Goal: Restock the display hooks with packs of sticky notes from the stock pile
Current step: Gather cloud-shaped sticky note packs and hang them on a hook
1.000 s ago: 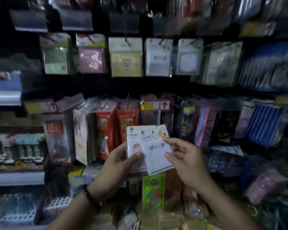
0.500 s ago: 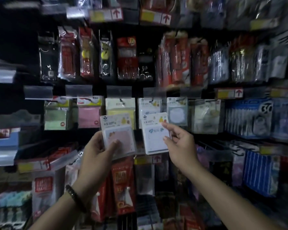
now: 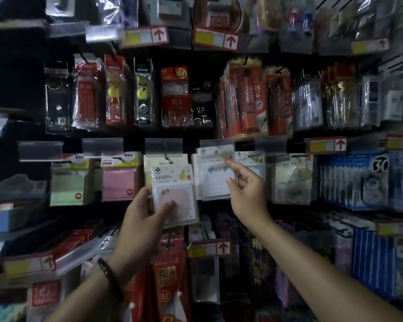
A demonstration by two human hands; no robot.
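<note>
My left hand [image 3: 147, 212] grips a pack of pink sticky notes [image 3: 175, 194] marked "BE HAPPY", thumb across its front, held just below the row of display hooks. My right hand [image 3: 244, 191] holds a white sticky-note pack with a blue leaf print [image 3: 215, 180] by its right edge. Its index finger lies on the pack's header and its thumb on the front. This pack is up at a hook [image 3: 215, 145] among like packs. Whether the hook passes through its hole is hidden.
Green [image 3: 68, 182], pink [image 3: 119, 180] and yellow [image 3: 165, 161] sticky-note packs hang to the left on the same row, more note packs [image 3: 291, 180] to the right. Pencil and lead packs [image 3: 177, 96] hang above. Red packs and price tags [image 3: 209, 248] fill the rows below.
Both hands rose from the lower shelf to the sticky-note row. The right hand carried the white pack up and right to its hook. The left keeps the pink pack.
</note>
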